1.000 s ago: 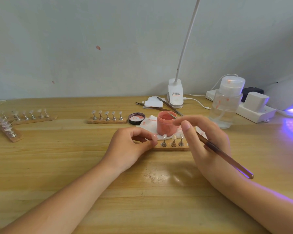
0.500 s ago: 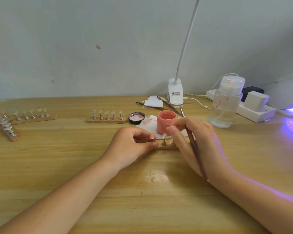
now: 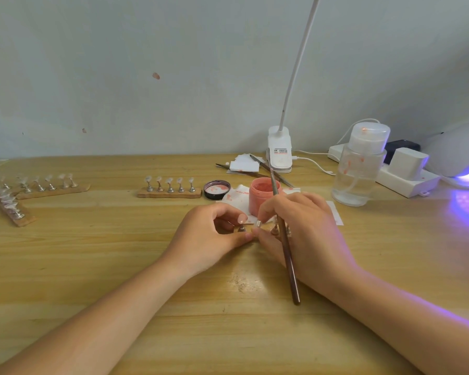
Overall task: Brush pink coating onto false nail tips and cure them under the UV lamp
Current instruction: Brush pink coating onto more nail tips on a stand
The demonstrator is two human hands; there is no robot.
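My left hand (image 3: 209, 239) pinches the left end of a wooden strip of nail-tip stands (image 3: 275, 230), most of it hidden behind both hands. My right hand (image 3: 306, 231) holds a brown brush (image 3: 284, 239) upright between the fingers, its bristle end pointing away over the open pink coating jar (image 3: 264, 196), while thumb and forefinger touch a nail tip (image 3: 258, 223) on the strip. The jar stands just behind the hands on a white paper sheet (image 3: 333, 209). The UV lamp (image 3: 460, 152) glows violet at the far right.
The jar's black lid (image 3: 216, 189) lies left of the jar. Another strip of nail tips (image 3: 169, 189) sits further left, and more strips (image 3: 38, 188) lie at the far left. A clear pump bottle (image 3: 359, 169), power strip (image 3: 406, 180), clip lamp base (image 3: 280, 152) and spare tools (image 3: 257, 163) line the back.
My right hand has moved left over the strip and swung the brush from lying sideways to upright. Its fingertips now touch a nail tip next to my left thumb. The left hand stayed put.
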